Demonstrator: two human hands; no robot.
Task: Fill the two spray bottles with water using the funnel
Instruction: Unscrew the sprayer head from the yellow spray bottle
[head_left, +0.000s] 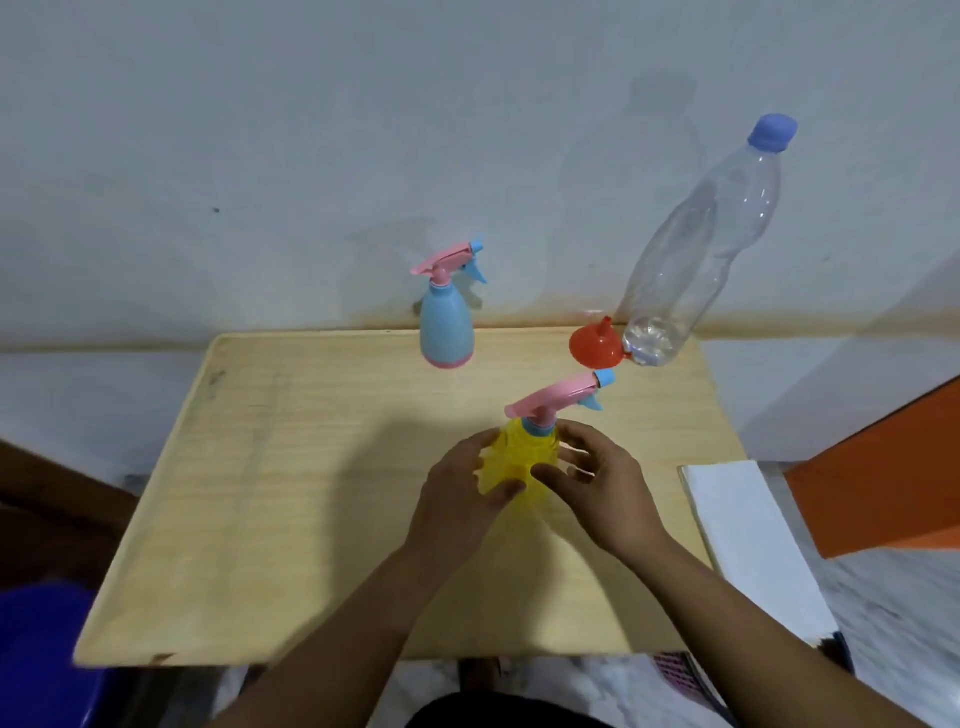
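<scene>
Wooden counter (291, 519), set against a pale wall. Yellow spray bottle (519, 457), upright near the counter's centre, pink trigger head with blue nozzle fitted; left hand (462, 499) wraps its left side with thumb on the body, right hand (597, 493) cups its right side with fingers loosely curled, whether they touch it cannot be told. Blue spray bottle (445, 327), upright at the far edge, pink trigger head fitted, well apart from the hands. Red funnel (597, 345), lying mouth-down at the far right, touching a clear water bottle (696, 254) with blue cap, a little water at its base. White board (748, 535) beside the counter, right.
</scene>
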